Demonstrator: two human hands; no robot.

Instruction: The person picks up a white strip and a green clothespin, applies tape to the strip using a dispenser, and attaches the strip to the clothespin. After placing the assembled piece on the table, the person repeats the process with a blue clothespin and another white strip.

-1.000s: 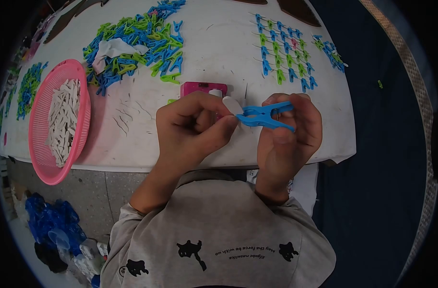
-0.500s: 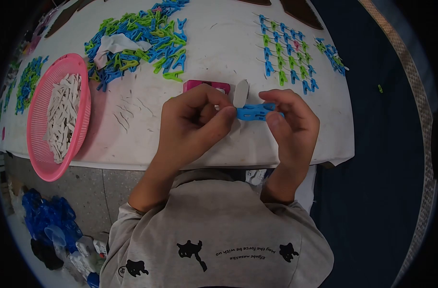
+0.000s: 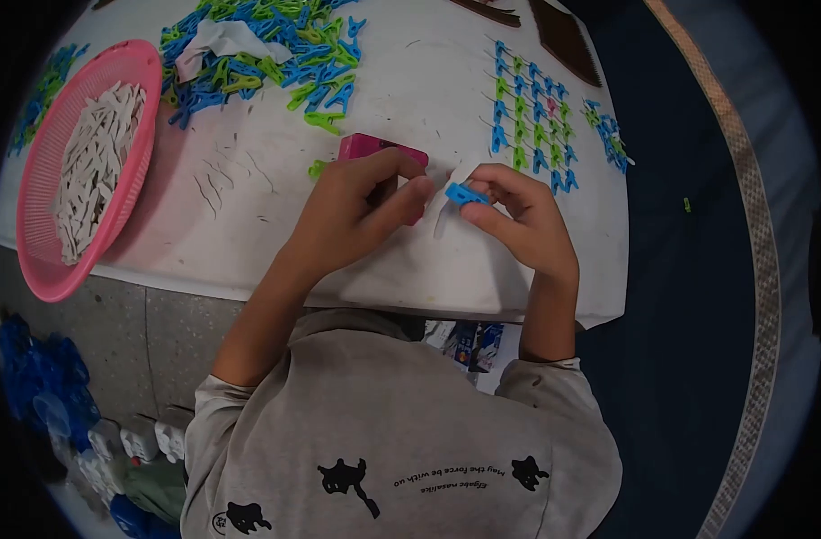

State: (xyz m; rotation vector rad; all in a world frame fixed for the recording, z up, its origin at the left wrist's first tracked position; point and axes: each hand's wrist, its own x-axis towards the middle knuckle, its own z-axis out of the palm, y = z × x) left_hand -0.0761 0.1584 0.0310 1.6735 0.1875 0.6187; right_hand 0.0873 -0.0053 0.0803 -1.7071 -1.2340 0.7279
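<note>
My right hand (image 3: 525, 216) pinches a blue clip (image 3: 465, 194) between thumb and fingers, above the white table. A white strip (image 3: 460, 175) stands out from the clip's far side, and a thin pale piece (image 3: 442, 218) shows below it. My left hand (image 3: 365, 211) is just left of the clip, apart from it, with thumb and forefinger tips close together; whether something small is between them cannot be made out. Behind my left hand lies a dark pink box (image 3: 361, 145), partly hidden by the fingers.
A pink basket (image 3: 139, 171) of white strips stands at the left edge of the table (image 3: 275, 225). Blue and green clips (image 3: 325, 54) are heaped at the back, with a white cloth (image 3: 235, 40) on them. Rows of clips (image 3: 520, 108) lie at the right.
My left hand has let go of the blue clip and moved away from it. My right hand has turned the clip and drawn it nearer its palm. The view has shifted.
</note>
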